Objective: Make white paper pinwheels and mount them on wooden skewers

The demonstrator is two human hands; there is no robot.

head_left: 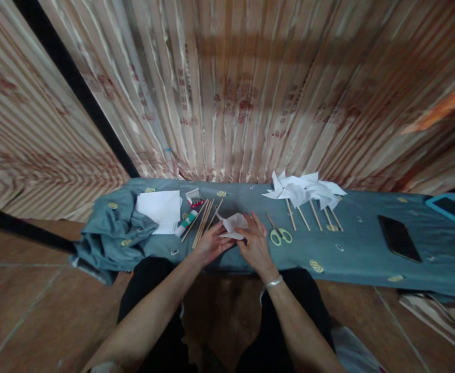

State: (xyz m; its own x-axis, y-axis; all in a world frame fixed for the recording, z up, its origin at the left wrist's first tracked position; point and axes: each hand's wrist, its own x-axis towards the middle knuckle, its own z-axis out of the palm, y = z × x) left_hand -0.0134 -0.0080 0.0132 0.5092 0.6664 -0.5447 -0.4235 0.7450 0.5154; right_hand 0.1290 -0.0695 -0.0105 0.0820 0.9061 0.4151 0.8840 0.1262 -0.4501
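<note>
Between my hands, above the cloth, is a piece of white paper (pixel 235 224) with its corners bent up, like a pinwheel being shaped. My left hand (pixel 210 244) grips it from the left and below, fingers under the sheet. On the right edge, the thumb and forefinger of my right hand (pixel 255 242) pinch the paper, the other fingers raised. Green-handled scissors (pixel 280 237) lie just right of that hand. Several wooden sticks (pixel 203 224), a glue stick (pixel 186 223) and a small red box (pixel 194 199) of tiny dark items are to the left.
A stack of white paper (pixel 159 210) rests at the left of the grey-green cloth (pixel 227 264). Several white paper pinwheels (pixel 303 187) on sticks lie at the back right. Farther right are a dark phone (pixel 399 238) and a blue-framed device (pixel 453 209). A striped curtain (pixel 231 103) hangs close behind.
</note>
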